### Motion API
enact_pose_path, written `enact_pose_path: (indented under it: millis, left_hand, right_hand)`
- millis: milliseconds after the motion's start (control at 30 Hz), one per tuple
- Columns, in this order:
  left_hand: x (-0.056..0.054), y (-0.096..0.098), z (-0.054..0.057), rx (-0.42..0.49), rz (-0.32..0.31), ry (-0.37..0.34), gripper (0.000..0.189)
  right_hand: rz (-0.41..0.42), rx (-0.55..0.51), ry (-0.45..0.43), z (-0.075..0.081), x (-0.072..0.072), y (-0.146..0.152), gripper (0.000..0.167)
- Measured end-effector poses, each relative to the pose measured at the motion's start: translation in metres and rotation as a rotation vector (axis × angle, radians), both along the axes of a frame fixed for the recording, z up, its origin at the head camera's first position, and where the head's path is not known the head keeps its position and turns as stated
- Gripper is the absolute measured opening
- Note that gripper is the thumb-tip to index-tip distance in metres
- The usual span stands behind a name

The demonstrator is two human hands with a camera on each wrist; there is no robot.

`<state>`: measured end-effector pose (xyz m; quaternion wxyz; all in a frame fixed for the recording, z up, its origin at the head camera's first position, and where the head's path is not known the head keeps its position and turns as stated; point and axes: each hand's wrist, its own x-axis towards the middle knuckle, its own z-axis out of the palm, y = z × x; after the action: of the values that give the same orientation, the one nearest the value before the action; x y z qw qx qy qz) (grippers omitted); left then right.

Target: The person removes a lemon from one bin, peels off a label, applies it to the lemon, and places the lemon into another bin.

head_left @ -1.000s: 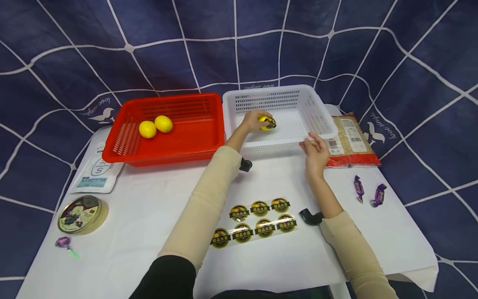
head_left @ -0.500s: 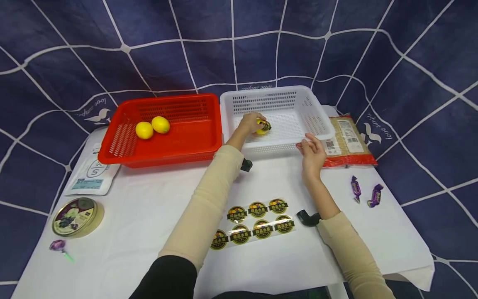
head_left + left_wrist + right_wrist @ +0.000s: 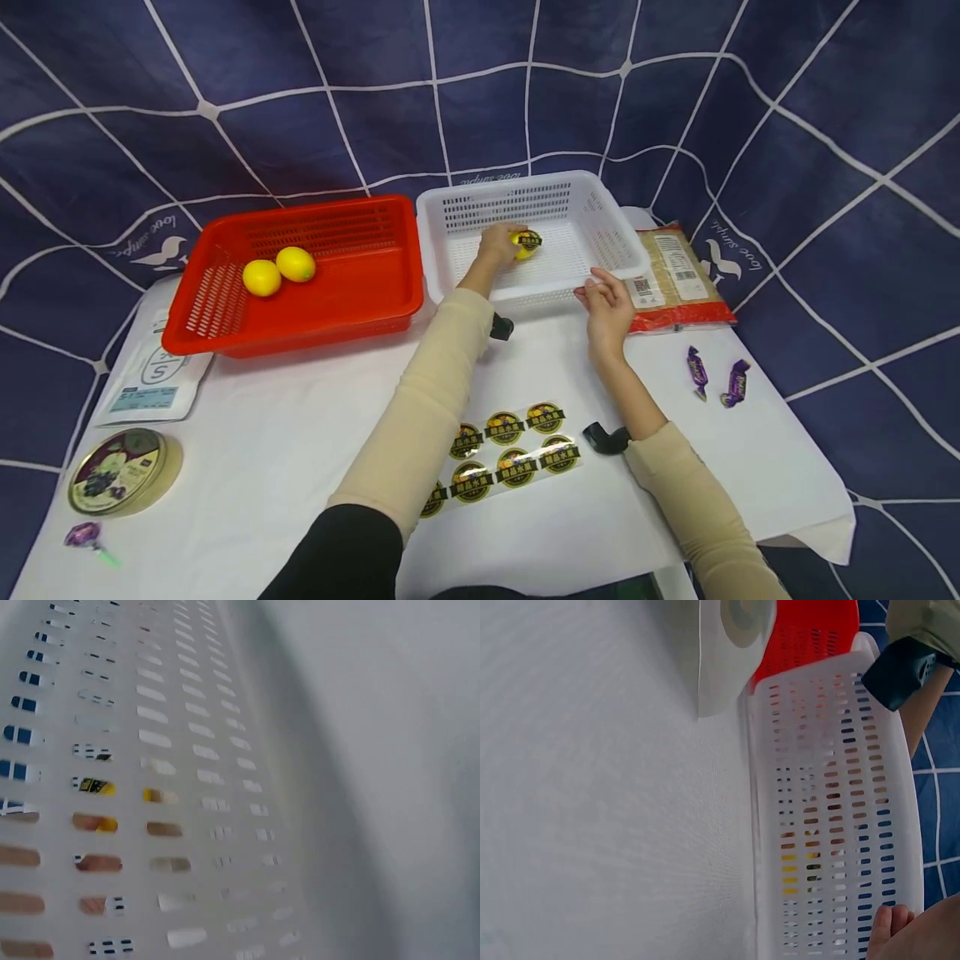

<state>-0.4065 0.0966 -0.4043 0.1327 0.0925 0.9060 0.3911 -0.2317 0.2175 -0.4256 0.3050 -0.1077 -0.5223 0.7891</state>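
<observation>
My left hand (image 3: 497, 247) is inside the white basket (image 3: 615, 250) and holds a lemon (image 3: 522, 252) by its left side. A round black-and-gold sticker (image 3: 529, 240) faces up on that lemon. Through the slots in the left wrist view, bits of the lemon (image 3: 109, 824) and fingers show. My right hand (image 3: 609, 314) grips the basket's front rim near its right corner, with fingertips (image 3: 883, 922) against the outer wall in the right wrist view. Two more lemons (image 3: 262, 278) lie in the red basket (image 3: 352, 321) on the left.
A clear sheet of round stickers (image 3: 516, 467) lies in front of the baskets. Two purple wrapped candies (image 3: 697, 372) and a red-edged bag (image 3: 678, 275) are at right. A white pouch (image 3: 153, 383), round tin (image 3: 123, 472) and lollipop (image 3: 84, 535) are at left.
The head view has swung slightly right, so everything sits further left in it. My left hand has turned the lemon so its sticker faces up. My right hand stays at the rim.
</observation>
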Motion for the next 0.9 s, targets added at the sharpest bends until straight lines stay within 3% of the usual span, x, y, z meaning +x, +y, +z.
enact_pose_path:
  millis: [233,400,567,733,833,900]
  left_hand:
    - [-0.004,-0.002,-0.005,0.101,-0.159,-0.107,0.074]
    - [-0.006,-0.003,-0.004,0.2,-0.244,-0.159,0.075]
    - [-0.002,-0.016,0.008,0.134,-0.261,-0.084,0.069]
    - [0.02,-0.047,0.033,0.171,-0.339,0.021,0.051]
    - [0.045,-0.081,0.047,0.25,-0.35,0.088,0.037]
    - [0.065,-0.111,0.055,0.272,-0.307,0.151,0.03]
  right_hand:
    - [0.016,0.035,-0.004,0.001,0.003,-0.005,0.026]
    - [0.003,0.035,0.0,-0.008,-0.004,0.002,0.025]
    - [0.008,0.041,-0.018,-0.011,-0.01,0.0,0.024]
    - [-0.004,0.099,-0.054,-0.008,-0.009,-0.001,0.019]
    - [-0.019,0.156,-0.109,-0.006,-0.006,0.0,0.014]
    - [-0.016,0.199,-0.15,-0.004,-0.002,-0.001,0.01]
